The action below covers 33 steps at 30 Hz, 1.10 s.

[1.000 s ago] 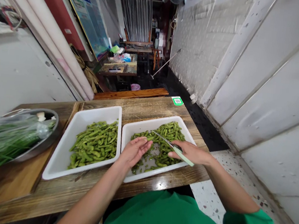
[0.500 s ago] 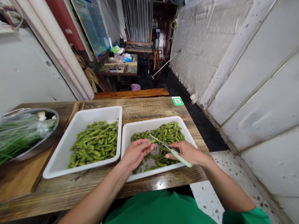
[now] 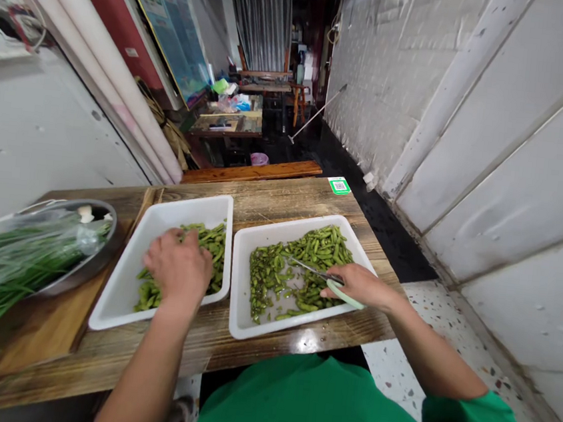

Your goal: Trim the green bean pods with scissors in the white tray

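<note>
My left hand (image 3: 180,264) is over the left white tray (image 3: 118,281), its back towards me. Its fingers look spread and point down at the green soybean pods (image 3: 211,238) there; the fingertips are partly hidden. My right hand (image 3: 357,285) is closed around scissors (image 3: 345,296) with pale green handles. Their blades point left over the right white tray (image 3: 239,287). In that tray, whole pods (image 3: 325,246) lie in a heap at the back and right, with small cut bits (image 3: 264,283) scattered at the left.
Left of the trays, a metal basin (image 3: 107,240) holds long green stalks (image 3: 29,258) in clear plastic on a wooden board (image 3: 40,347). A green code card (image 3: 338,186) lies at the wooden table's (image 3: 283,198) far corner. A bench (image 3: 255,171) stands behind it.
My left hand has moved from the scissors' blades in the right tray to over the pods in the left tray. My right hand still grips the scissors over the right tray.
</note>
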Each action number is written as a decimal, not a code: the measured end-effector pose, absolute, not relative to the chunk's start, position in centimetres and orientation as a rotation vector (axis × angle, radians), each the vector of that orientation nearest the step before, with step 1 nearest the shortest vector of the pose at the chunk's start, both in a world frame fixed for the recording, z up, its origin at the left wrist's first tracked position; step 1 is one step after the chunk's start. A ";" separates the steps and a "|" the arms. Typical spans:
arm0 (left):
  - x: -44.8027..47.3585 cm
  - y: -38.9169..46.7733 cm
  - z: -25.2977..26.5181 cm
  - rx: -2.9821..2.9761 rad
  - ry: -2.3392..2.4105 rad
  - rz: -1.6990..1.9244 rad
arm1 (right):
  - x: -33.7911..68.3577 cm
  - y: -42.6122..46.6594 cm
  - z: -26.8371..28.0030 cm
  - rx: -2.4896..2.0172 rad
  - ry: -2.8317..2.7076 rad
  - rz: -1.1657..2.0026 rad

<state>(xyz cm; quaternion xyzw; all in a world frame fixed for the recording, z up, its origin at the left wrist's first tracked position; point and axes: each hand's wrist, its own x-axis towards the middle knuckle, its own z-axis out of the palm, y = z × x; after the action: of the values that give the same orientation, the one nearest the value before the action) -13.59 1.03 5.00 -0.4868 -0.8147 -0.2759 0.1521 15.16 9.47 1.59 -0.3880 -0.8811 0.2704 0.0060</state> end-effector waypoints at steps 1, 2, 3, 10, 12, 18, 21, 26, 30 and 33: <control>-13.5 1.1 4.9 -1.425 -2.306 -0.707 | 15.2 9.5 1.5 -1.219 -2.754 0.837; -13.1 1.3 4.5 -1.530 -2.278 -0.639 | 15.2 9.5 1.5 -1.221 -2.750 0.827; -12.6 1.6 3.9 -1.696 -2.249 -0.575 | 15.2 9.5 1.4 -1.223 -2.746 0.818; -8.7 4.4 -1.6 -2.537 -2.093 -0.043 | 15.2 9.2 1.5 -1.269 -2.701 0.808; -8.5 4.8 -2.2 -2.540 -2.082 -0.003 | 15.2 9.1 1.6 -1.287 -2.699 0.816; -8.8 5.0 -1.8 -2.618 -2.157 -0.136 | 15.1 8.9 1.5 -1.270 -2.696 0.809; -9.1 4.9 -1.6 -2.683 -2.278 -0.344 | 15.0 8.9 1.5 -1.249 -2.693 0.813; -9.5 5.0 -2.2 -2.555 -2.325 -0.306 | 15.0 8.8 1.6 -1.255 -2.691 0.799; -9.3 4.9 -2.2 -2.462 -2.295 -0.102 | 15.2 8.7 1.6 -1.270 -2.686 0.773; -8.8 5.3 -1.9 -2.443 -2.287 -0.149 | 15.3 8.7 1.7 -1.278 -2.680 0.769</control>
<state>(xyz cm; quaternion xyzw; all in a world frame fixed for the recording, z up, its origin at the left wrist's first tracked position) -8.81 5.35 -1.95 -0.7254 -0.6790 -0.0442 -0.1037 15.27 8.67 1.67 -0.4163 -0.8732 0.2506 0.0371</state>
